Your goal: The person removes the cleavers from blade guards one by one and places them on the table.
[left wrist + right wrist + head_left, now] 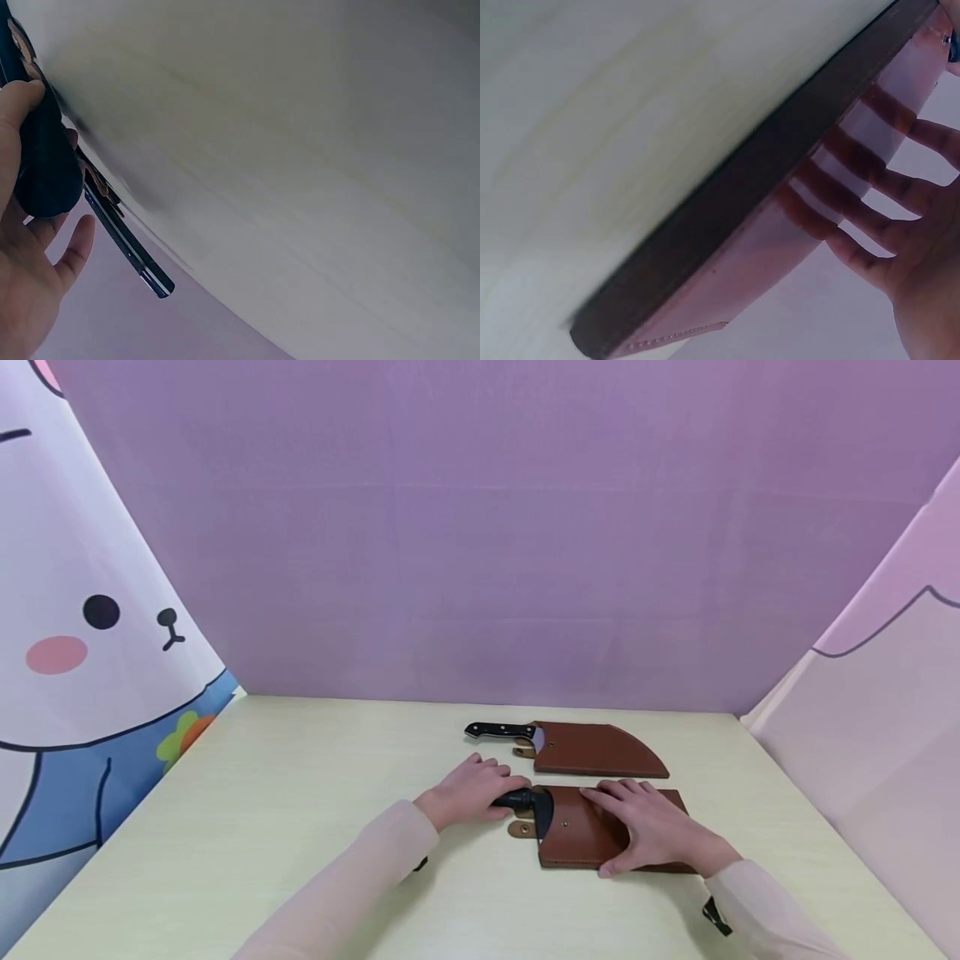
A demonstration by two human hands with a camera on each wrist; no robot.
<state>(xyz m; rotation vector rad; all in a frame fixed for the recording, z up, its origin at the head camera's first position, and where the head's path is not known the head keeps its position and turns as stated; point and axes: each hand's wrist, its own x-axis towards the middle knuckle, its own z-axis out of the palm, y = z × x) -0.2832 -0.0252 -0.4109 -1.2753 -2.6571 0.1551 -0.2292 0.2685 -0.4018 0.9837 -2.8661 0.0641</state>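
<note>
My left hand point(472, 789) grips the black handle point(516, 798) of a cleaver whose blade is mostly hidden in a brown leather sheath point(570, 843). In the left wrist view, the thumb lies along that dark handle point(49, 169) near its rounded end. Over the sheath's right half, my right hand point(660, 827) spreads its fingers, with the thumb at the near edge. The right wrist view has the fingertips on the sheath's glossy face point(735, 277), mirrored in it. A small strap with a snap point(522, 830) sticks out at the sheath's mouth.
Behind lies a second knife with a riveted black handle point(498, 730), its blade inside a brown sheath point(592, 747) with a curved end. Both sit on a pale table point(337, 752). A purple backdrop point(480, 568) stands behind, with printed cloth point(97, 693) on the left.
</note>
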